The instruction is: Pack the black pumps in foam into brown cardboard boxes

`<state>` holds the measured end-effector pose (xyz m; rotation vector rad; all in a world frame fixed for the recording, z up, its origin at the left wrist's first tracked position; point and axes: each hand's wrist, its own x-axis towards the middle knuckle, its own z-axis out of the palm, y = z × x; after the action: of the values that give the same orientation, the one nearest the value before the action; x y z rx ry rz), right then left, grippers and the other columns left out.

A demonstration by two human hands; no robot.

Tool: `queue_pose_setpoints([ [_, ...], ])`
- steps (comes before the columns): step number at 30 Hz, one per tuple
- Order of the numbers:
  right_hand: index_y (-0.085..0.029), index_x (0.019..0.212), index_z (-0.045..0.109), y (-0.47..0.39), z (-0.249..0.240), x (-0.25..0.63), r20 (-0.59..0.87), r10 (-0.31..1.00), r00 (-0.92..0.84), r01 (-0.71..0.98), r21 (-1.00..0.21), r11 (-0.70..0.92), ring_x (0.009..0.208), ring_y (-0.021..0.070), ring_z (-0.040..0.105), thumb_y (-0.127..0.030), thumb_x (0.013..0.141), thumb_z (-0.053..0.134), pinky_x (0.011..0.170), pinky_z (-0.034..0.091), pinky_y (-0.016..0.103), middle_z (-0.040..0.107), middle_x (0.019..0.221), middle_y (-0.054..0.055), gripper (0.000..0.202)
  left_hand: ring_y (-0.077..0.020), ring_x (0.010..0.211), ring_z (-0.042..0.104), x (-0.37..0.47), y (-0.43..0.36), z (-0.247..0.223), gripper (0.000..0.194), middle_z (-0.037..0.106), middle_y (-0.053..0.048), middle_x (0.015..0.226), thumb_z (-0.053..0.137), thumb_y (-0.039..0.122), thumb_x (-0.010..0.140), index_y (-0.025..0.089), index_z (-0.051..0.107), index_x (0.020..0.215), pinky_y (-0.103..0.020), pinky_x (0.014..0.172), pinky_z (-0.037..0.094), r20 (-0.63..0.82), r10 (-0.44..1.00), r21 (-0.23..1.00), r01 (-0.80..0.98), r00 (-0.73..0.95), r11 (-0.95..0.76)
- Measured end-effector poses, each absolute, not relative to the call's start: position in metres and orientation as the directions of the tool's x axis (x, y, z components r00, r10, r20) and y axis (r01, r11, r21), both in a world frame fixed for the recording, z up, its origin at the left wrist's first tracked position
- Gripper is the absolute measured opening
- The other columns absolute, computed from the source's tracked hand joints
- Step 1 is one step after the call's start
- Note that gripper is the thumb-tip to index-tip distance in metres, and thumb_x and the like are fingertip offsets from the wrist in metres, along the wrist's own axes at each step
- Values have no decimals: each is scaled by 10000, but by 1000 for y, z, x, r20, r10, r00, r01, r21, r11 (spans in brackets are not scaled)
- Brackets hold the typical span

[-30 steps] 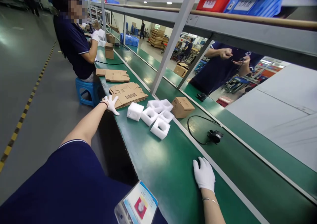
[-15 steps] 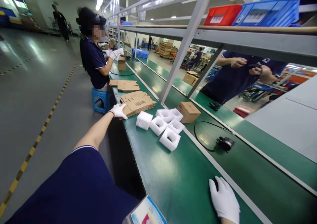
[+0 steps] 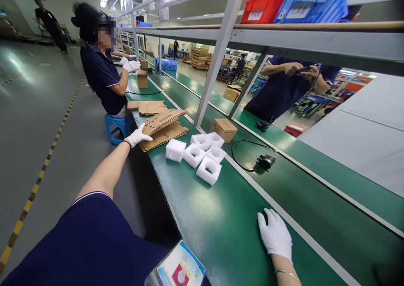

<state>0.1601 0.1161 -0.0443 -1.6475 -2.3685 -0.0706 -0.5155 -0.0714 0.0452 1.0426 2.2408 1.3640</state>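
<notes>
My left hand [image 3: 139, 136], in a white glove, grips the near edge of some flattened cardboard boxes [image 3: 162, 121]. These are tilted up off the rest of the stack [image 3: 168, 136], leaving a wedge-shaped gap. White foam blocks [image 3: 209, 171], several with round holes, lie in a cluster to the right of the stack. Down at the lower right, my right hand [image 3: 275, 232], also gloved, rests on the green bench top [image 3: 202, 218] with its fingers stretched out, holding nothing.
A closed carton [image 3: 223, 130] stands behind the foam. Beyond a white strip lies a black device with a cable [image 3: 265, 162]. A slanted metal post [image 3: 217, 62] carries a shelf with red [image 3: 261, 10] and blue bins [image 3: 311, 4]. Co-workers sit at left [image 3: 101, 67] and stand opposite [image 3: 284, 84].
The upper flattened boxes have been lifted at an angle off the stack by my left hand. My right hand stays flat on the bench. The whole view has shifted slightly.
</notes>
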Motion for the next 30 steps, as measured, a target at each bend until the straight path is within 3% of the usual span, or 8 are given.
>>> queue_pose_setpoints([
  [10, -50, 1235, 653, 108, -45, 159, 284, 897, -338, 909, -147, 389, 1284, 353, 497, -515, 925, 275, 1130, 379, 489, 578, 1342, 196, 675, -291, 1316, 496, -491, -81, 62, 1309, 417, -215, 1500, 842, 408, 651, 78, -28, 1571, -383, 1098, 453, 148, 665, 963, 259, -732, 71],
  [14, -28, 1215, 630, 104, -29, 145, 342, 914, -219, 858, -378, 347, 1326, 378, 440, -565, 860, 364, 1171, 299, 516, 539, 1368, 240, 697, -317, 1330, 455, -477, -94, 83, 1220, 401, -194, 1501, 835, 429, 649, 60, 105, 1554, -423, 1141, 402, 331, 626, 875, 478, -706, 77],
  [16, -26, 1265, 575, 87, -4, 128, 343, 938, -51, 697, -660, 280, 1348, 367, 420, -617, 811, 431, 1195, 255, 498, 508, 1391, 256, 759, -362, 1348, 406, -452, -98, 98, 1158, 404, -174, 1483, 839, 478, 602, 56, 257, 1510, -486, 1173, 346, 520, 610, 666, 731, -597, 148],
  [18, -99, 1378, 469, 59, 29, 101, 239, 969, 65, 328, -922, 206, 1368, 327, 414, -653, 812, 475, 1183, 277, 488, 444, 1462, 223, 792, -401, 1358, 382, -410, -95, 111, 1169, 402, -161, 1461, 829, 539, 546, 104, 310, 1498, -531, 1189, 312, 660, 620, 424, 892, -424, 159],
  [21, -254, 1495, 279, 24, 76, 57, 228, 970, -82, -34, -974, 225, 1275, 265, 541, -712, 880, 302, 1021, 480, 496, 509, 1436, 125, 767, -415, 1399, 348, -320, -78, 113, 1292, 277, -143, 1530, 820, 607, 516, 236, 159, 1562, -536, 1197, 314, 796, 593, 187, 981, -121, -51],
  [23, -285, 1536, 150, 18, 98, 46, 306, 949, -72, -311, -911, 270, 1303, 267, 520, -683, 886, 366, 1025, 480, 521, 465, 1480, 94, 793, -428, 1448, 264, -247, -65, 101, 1276, 140, -114, 1600, 801, 589, 583, 338, 27, 1565, -587, 1194, 288, 784, 615, 66, 974, 83, -216],
  [27, -189, 1479, 287, 13, 113, 115, 240, 832, 500, -301, -853, 427, 1289, 253, 530, -552, 843, 551, 1106, 441, 450, 481, 1454, 100, 779, -462, 1449, 245, -118, -56, 55, 1356, 60, -141, 1621, 767, 743, 554, 382, -79, 1550, -637, 1178, 269, 687, 661, 169, 819, 302, -549],
  [30, -164, 1430, 355, -18, 105, 227, 193, 765, 614, -167, -916, 365, 1235, 268, 579, -539, 779, 621, 1077, 484, 428, 523, 1422, 118, 797, -461, 1417, 325, -80, -52, 25, 1378, 216, -189, 1589, 703, 824, 559, 352, -115, 1562, -647, 1169, 270, 570, 636, 251, 627, 520, -738],
])
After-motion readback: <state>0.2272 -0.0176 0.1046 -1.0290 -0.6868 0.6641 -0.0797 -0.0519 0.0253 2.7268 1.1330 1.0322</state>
